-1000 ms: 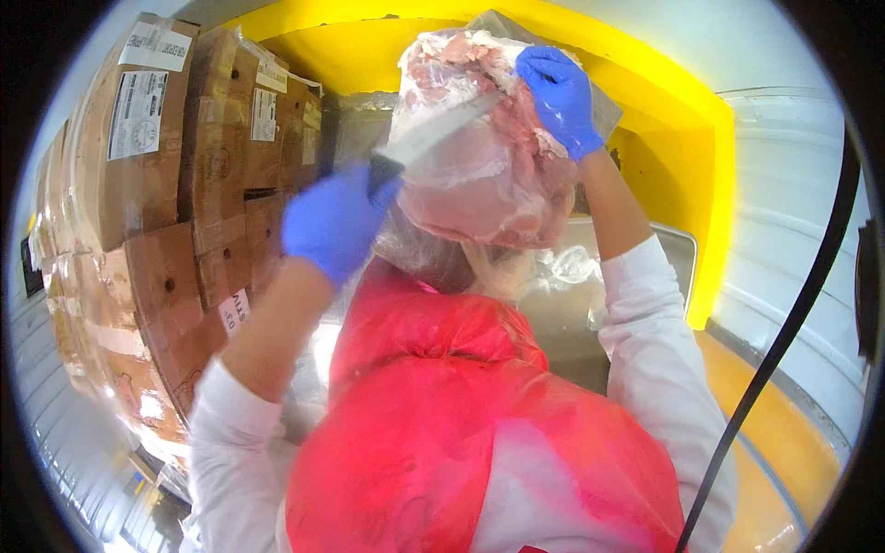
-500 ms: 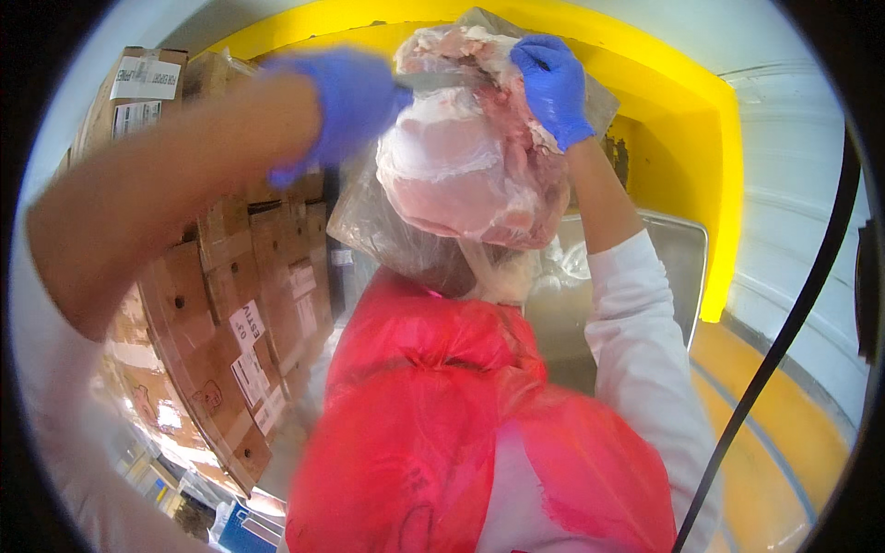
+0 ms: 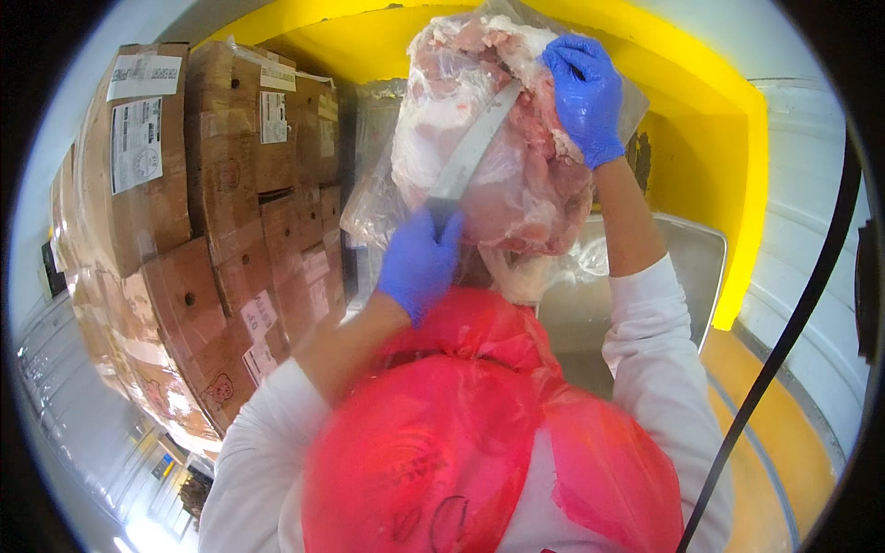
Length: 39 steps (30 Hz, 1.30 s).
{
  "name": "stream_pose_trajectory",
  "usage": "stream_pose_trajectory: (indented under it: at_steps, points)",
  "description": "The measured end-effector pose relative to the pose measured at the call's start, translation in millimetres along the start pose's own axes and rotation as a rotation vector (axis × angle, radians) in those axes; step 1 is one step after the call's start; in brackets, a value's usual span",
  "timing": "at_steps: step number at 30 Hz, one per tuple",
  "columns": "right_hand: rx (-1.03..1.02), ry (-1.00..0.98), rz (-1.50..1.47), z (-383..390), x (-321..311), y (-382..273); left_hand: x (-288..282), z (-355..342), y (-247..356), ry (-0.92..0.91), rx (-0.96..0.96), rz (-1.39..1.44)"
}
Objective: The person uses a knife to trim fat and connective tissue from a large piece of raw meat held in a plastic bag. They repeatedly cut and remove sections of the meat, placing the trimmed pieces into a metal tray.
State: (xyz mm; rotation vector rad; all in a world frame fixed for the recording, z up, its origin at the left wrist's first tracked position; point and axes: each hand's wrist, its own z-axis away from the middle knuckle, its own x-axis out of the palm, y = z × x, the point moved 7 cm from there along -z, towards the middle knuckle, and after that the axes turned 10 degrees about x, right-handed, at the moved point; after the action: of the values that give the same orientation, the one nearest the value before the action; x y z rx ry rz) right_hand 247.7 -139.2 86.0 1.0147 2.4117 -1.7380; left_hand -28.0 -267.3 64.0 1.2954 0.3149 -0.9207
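Note:
A large pale-pink cut of raw meat [image 3: 507, 207] with white fat lies in front of me on clear plastic wrap [image 3: 367, 207]. My left hand [image 3: 417, 263], in a blue glove, is closed round the dark handle of a knife [image 3: 477, 143]. The blade points up and to the right across the meat, its tip by the ragged reddish part near the top. My right hand [image 3: 583, 101], also blue-gloved, has its fingers curled on the meat's upper right edge. Its fingertips are partly hidden.
Stacked brown cardboard boxes [image 3: 212, 175] stand at my left. Beneath the meat, a metal tray or tabletop [image 3: 659, 281] shows on the right, beside a yellow frame [image 3: 745, 184]. A red plastic apron [image 3: 415, 433] covers my front. A black cable [image 3: 784, 341] hangs at the right.
My left hand has come down and towards me from the meat's upper left side, and the knife has swung from nearly level to a slant. My right hand keeps its place on the meat.

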Motion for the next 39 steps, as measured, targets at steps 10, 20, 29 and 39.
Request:
stream_pose_trajectory:
  at_steps: [10, 20, 29, 39]
  points:
    - [-0.046, -0.005, 0.088, 5.6, -0.8, -1.1, 31.2, -1.5, 51.4, -0.144, -0.177, 0.711]
    - [-0.011, 0.033, -0.037, 20.6, 4.6, -10.6, 37.0, 18.3, 38.9, -0.376, -0.479, 1.207]
    - [-0.092, -0.085, 0.173, 6.3, 6.6, 0.1, -46.1, -5.0, 33.5, -0.747, -0.643, 1.447]
    - [-0.754, -0.56, 1.209, 25.4, 62.4, -62.0, -126.1, 36.0, -37.8, -0.398, -0.395, 0.683]
